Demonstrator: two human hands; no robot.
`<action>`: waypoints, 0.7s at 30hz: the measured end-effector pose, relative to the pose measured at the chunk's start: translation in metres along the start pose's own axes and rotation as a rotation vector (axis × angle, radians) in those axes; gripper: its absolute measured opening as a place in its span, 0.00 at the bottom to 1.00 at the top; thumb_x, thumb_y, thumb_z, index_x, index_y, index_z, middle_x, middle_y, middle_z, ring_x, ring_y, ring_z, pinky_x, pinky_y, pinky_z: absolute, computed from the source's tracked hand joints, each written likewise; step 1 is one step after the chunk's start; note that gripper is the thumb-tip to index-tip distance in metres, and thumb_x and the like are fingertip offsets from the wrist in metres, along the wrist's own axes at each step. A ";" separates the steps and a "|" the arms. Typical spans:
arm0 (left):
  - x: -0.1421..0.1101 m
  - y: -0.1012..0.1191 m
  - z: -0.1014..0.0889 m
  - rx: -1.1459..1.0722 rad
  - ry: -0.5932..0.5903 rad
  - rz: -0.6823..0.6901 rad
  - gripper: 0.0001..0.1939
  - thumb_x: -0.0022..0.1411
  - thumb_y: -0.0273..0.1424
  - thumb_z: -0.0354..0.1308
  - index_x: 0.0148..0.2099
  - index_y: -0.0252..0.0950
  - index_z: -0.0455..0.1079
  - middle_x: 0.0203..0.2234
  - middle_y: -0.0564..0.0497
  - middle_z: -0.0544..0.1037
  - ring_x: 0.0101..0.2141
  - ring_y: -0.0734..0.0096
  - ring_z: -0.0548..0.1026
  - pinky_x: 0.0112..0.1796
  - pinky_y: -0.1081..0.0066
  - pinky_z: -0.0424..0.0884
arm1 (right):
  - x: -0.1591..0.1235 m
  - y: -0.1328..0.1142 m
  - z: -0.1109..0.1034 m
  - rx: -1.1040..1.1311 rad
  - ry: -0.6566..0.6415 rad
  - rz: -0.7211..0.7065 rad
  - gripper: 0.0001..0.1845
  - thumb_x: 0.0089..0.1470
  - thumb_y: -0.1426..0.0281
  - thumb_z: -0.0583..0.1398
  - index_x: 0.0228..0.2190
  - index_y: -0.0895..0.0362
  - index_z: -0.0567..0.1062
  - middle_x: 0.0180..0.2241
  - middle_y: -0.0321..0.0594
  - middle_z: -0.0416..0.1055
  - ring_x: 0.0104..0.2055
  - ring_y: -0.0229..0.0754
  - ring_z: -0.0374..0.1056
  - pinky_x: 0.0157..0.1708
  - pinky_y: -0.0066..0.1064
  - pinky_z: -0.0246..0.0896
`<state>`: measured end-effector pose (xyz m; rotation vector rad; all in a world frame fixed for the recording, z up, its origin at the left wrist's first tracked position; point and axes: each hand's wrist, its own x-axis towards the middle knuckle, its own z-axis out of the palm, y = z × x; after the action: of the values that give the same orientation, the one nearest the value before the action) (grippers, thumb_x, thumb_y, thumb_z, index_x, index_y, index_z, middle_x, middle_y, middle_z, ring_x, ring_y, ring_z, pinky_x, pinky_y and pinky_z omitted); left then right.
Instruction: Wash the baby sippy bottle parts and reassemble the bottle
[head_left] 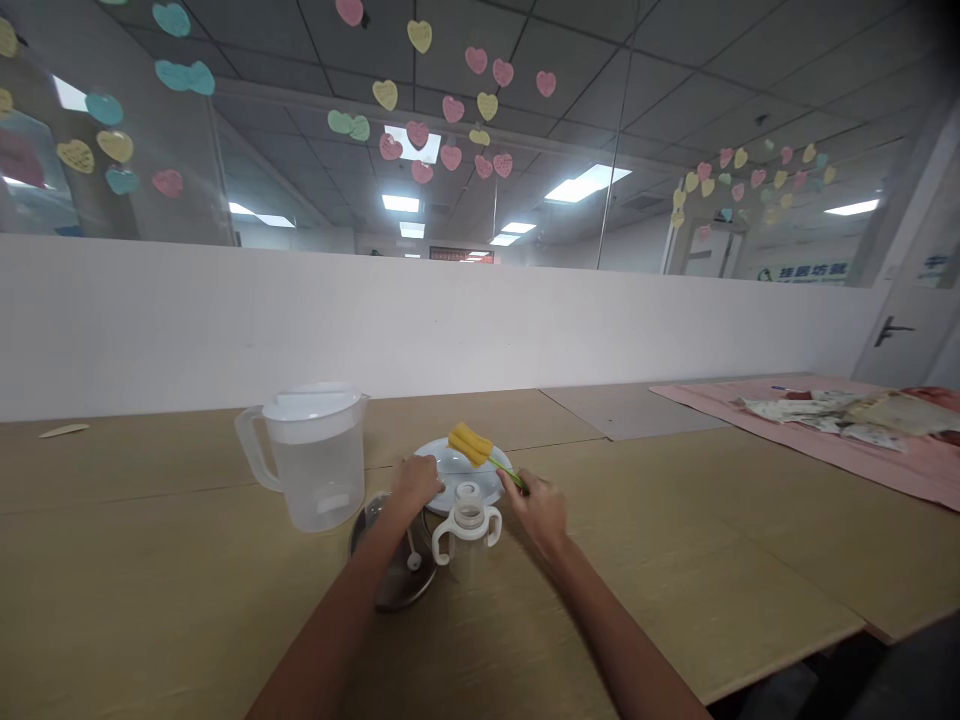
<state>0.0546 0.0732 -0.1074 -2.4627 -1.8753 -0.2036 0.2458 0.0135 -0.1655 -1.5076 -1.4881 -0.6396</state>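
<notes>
My right hand (541,507) is closed around the thin green handle of a yellow sponge bottle brush (471,444). Its sponge head is over the far side of a white plate (486,487). At the plate's left side is my left hand (418,481), fingers curled; what they grip, if anything, is hidden. Between my forearms, in front of the plate, stands a clear baby bottle (469,535) without a lid, with a white two-handled holder round its neck. A shiny metal bowl (401,600) with small parts in it is partly covered by my left forearm.
A translucent lidded pitcher (319,470) stands left of the plate. Far left lies a thin, flat, pale piece (64,431). On the right, a pink cloth (757,437) bears crumpled fabric (862,412). A white wall (450,325) backs the wooden table (675,560), whose front edge shows lower right.
</notes>
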 end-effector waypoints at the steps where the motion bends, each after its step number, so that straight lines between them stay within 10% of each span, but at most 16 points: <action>1: 0.003 0.002 0.002 0.000 0.010 -0.013 0.12 0.47 0.33 0.58 0.35 0.34 0.70 0.36 0.41 0.76 0.41 0.56 0.71 0.43 0.59 0.60 | 0.000 0.000 0.000 -0.003 0.002 0.002 0.31 0.55 0.51 0.45 0.15 0.58 0.70 0.14 0.39 0.68 0.16 0.32 0.57 0.20 0.26 0.36; 21: 0.006 -0.010 -0.011 -0.415 0.063 0.016 0.17 0.43 0.32 0.60 0.39 0.35 0.71 0.34 0.47 0.77 0.37 0.64 0.74 0.37 0.71 0.67 | 0.002 0.001 -0.001 0.028 -0.072 0.123 0.32 0.54 0.49 0.44 0.16 0.59 0.71 0.15 0.38 0.66 0.16 0.32 0.53 0.20 0.26 0.37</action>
<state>0.0458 0.0800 -0.0961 -2.6771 -1.9504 -0.7296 0.2470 0.0136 -0.1640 -1.6020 -1.4390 -0.4943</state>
